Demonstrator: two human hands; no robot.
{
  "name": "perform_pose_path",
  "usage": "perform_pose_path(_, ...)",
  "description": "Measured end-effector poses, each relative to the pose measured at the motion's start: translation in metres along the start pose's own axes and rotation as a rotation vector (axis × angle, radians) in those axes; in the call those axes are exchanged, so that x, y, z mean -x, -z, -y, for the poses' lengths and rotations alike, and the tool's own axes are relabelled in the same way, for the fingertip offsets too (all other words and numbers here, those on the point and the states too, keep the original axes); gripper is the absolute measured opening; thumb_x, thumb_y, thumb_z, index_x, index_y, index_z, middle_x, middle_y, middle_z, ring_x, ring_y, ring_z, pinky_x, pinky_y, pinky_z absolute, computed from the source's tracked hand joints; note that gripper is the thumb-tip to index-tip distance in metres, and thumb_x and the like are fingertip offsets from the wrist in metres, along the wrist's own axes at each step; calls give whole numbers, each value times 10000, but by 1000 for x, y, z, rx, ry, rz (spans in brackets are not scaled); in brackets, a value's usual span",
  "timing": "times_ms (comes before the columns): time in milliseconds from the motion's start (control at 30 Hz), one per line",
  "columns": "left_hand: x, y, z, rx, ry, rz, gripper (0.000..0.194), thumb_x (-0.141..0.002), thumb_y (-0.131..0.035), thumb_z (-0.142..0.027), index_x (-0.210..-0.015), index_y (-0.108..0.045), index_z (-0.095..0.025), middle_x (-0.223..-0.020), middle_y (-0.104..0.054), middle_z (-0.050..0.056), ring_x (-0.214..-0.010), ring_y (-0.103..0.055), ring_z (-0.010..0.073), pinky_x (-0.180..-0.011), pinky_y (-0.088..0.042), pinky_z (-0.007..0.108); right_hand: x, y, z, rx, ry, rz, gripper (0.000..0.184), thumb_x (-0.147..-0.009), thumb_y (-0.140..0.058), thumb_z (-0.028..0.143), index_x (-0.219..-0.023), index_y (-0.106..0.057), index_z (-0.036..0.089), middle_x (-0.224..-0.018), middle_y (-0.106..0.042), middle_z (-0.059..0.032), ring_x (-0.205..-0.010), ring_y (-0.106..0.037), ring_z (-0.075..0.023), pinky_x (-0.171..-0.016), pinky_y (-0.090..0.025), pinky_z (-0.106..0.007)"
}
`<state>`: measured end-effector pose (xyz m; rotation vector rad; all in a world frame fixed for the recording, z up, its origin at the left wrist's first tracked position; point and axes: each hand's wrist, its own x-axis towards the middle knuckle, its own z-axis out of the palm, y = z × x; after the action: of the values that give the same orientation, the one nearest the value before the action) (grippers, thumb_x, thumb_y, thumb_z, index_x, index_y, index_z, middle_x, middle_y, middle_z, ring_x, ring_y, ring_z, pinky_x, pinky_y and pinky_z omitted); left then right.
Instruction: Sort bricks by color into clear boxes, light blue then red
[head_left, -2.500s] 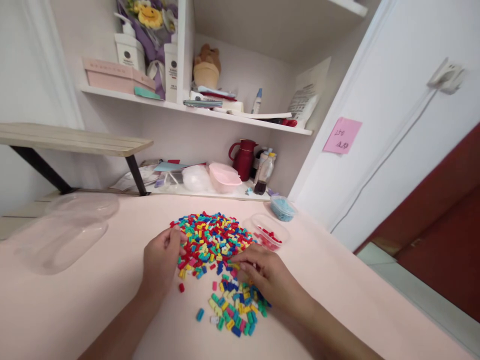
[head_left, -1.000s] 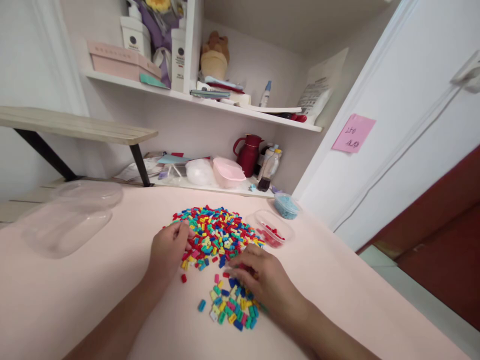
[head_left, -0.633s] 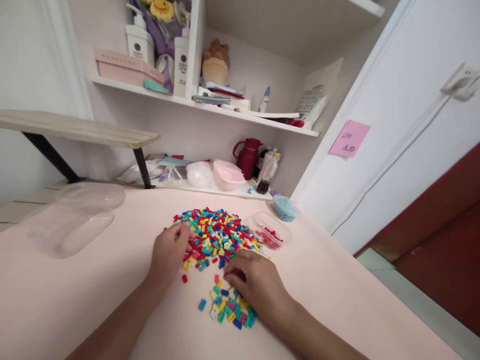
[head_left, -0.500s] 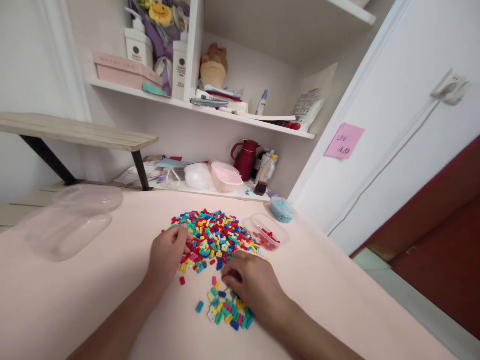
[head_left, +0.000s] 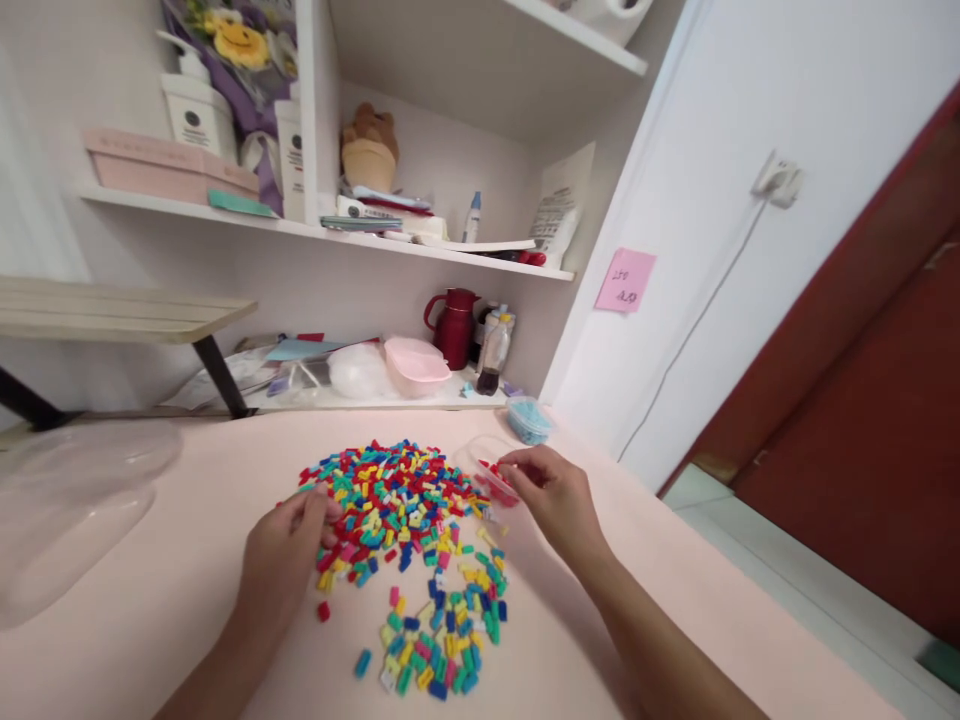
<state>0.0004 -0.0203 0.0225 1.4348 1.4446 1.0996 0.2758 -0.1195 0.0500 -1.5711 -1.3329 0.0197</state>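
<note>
A large pile of small coloured plastic bricks (head_left: 397, 495) lies on the pink tabletop. My left hand (head_left: 289, 550) rests at the pile's left edge, its fingers curled together; whether a brick is between them is hidden. Over the right rim of a small clear container (head_left: 480, 452) is my right hand (head_left: 559, 500), thumb and fingers pinched together. Red bricks (head_left: 491, 483) lie inside that container, right under the fingertips. I cannot make out what the pinch holds. Nearer to me is a looser group of mixed bricks (head_left: 442, 640), and a single red brick (head_left: 323, 611) lies apart on the left.
A clear tub of light blue pieces (head_left: 529, 420) stands behind the container. Clear empty-looking trays (head_left: 75, 530) lie at the left. Along the back are a pink bowl (head_left: 417, 365), a red jug (head_left: 454, 328) and bottles (head_left: 493, 350). A wooden stand (head_left: 127, 310) juts in at left.
My right hand has moved from the near group of bricks, back and right, to the container of red bricks. The left hand stays by the pile's edge. The view has shifted to the right.
</note>
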Motion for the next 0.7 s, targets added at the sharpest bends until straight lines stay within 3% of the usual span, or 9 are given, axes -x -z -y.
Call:
perform_pose_path(167,-4,0,2,-20,29,9,284,-721,-519,-451,-738,-654,-203,-516,-639,0,-562,-642,211,-559,-460,292,-12,5,-30,40,-62,-76,301,-864,-573,412,-998,-722,189,-825,-673,-51,-607,-580,-157,-602,-490,-292)
perform_pose_path(333,-6,0,5,-49,24,-6,277,-723,-524,-445,-751,-661,-206,-543,-654,0,-589,-648,207,-562,-459,283,-3,0,-16,-16,-6,-48,256,-909,-522,325,-1010,-714,190,-884,-675,-56,-645,-587,-147,-636,-484,-282)
perform_pose_path(400,-5,-1,4,-42,35,-1,281,-724,-525,-452,-749,-661,-206,-541,-652,-2,-582,-642,204,-545,-454,276,5,-3,-1,-24,82,51,229,-918,-511,266,-992,-718,203,-879,-678,-54,-691,-595,-152,-655,-478,-277)
perform_pose_path(533,-2,-1,-1,-21,54,5,264,-714,-531,-444,-726,-654,-211,-520,-637,-9,-570,-636,200,-524,-451,265,26,-16,19,-11,266,373,272,-909,-505,163,-1065,-717,231,-954,-672,-61,-862,-608,-175,-768,-482,-290)
perform_pose_path(700,0,-1,0,-12,23,1,277,-723,-532,-453,-722,-652,-203,-510,-628,-14,-557,-626,195,-529,-452,263,44,-40,20,140,332,564,409,-838,-526,67,-1174,-688,237,-1009,-613,-82,-883,-554,-195,-759,-463,-311)
